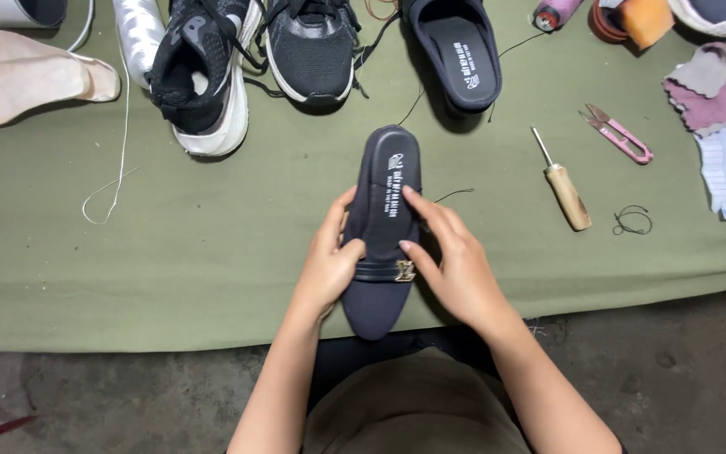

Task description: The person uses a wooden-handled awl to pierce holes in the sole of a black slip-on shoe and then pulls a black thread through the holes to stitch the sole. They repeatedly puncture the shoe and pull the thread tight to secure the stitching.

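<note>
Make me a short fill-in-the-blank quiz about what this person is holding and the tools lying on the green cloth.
1. Both hands, the left hand and the right hand, hold a dark ____ with a small metal buckle.
2. The awl on the green cloth has a ____ handle.
3. The thread snips to the right of the awl are ____ in colour.
4. The black sneaker at the top has a ____ sole.

Missing words: slipper; wooden; pink; white

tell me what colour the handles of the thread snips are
Pink, seen in the head view: thread snips lying on the green cloth.
</note>
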